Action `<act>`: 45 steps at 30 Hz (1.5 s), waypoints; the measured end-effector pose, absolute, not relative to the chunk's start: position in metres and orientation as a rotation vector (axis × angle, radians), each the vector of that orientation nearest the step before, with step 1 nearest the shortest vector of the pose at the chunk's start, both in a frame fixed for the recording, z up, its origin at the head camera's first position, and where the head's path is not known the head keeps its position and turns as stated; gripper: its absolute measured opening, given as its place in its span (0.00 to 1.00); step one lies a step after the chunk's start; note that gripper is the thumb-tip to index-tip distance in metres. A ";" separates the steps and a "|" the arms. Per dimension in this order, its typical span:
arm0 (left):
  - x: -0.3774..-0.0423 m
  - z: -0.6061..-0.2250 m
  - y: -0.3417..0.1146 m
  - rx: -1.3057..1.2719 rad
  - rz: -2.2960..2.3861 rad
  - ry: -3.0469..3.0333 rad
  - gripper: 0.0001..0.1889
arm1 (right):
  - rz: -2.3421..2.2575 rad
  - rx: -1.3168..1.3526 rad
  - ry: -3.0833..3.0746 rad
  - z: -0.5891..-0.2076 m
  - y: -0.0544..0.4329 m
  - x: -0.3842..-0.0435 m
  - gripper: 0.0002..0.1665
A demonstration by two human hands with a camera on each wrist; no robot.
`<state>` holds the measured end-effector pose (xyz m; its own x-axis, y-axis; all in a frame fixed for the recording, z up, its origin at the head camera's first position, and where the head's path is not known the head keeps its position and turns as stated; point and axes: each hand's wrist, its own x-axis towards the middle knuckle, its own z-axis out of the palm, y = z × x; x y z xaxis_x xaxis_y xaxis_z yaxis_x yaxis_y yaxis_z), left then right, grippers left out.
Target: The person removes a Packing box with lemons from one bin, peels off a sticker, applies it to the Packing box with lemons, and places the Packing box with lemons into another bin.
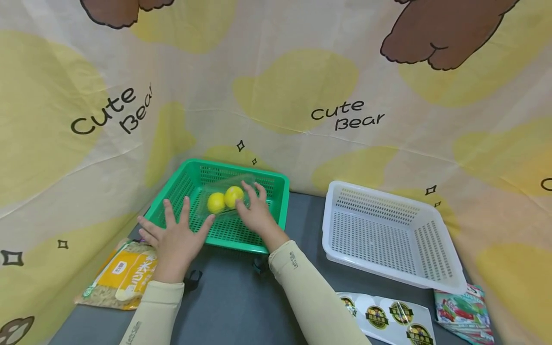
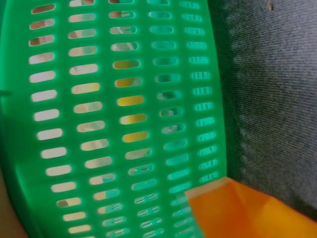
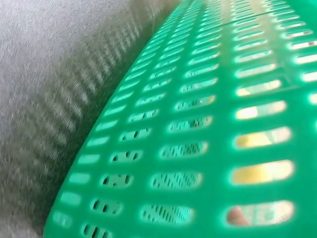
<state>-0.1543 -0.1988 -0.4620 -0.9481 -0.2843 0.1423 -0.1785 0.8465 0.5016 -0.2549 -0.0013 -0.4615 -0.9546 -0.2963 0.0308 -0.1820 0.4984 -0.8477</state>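
Observation:
A clear plastic tray [image 1: 206,190] with two round yellow balls [image 1: 216,203] sits inside the green basket [image 1: 233,245], tilted in the head view. My right hand [image 1: 258,215] reaches over the basket's near right rim, fingers spread apart at the tray's right end, thumb and fingertips right by the right-hand ball. My left hand [image 1: 177,244] is over the near left rim with its fingers fanned out, the thumb pointing toward the tray and nothing in its grasp. Through the slots of the basket wall, yellow shows in both wrist views.
A white basket [image 1: 371,258] stands on the right of the grey table [image 1: 241,297]. In front of it lie a sheet of round stickers [image 1: 375,316] and a colourful packet [image 1: 465,311]. An orange and clear food bag [image 1: 122,275] lies at left. Printed cloth hangs behind.

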 end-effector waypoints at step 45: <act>-0.156 -0.460 -0.200 0.370 -0.758 -2.820 0.54 | -1.971 -0.133 2.540 -0.417 0.165 -0.073 0.34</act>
<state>-0.1564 -0.1995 -0.4600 -0.9490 -0.2895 0.1245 -0.1880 0.8371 0.5137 -0.0728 0.1654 -0.4174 -0.9937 -0.0186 0.1106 -0.1118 0.2475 -0.9624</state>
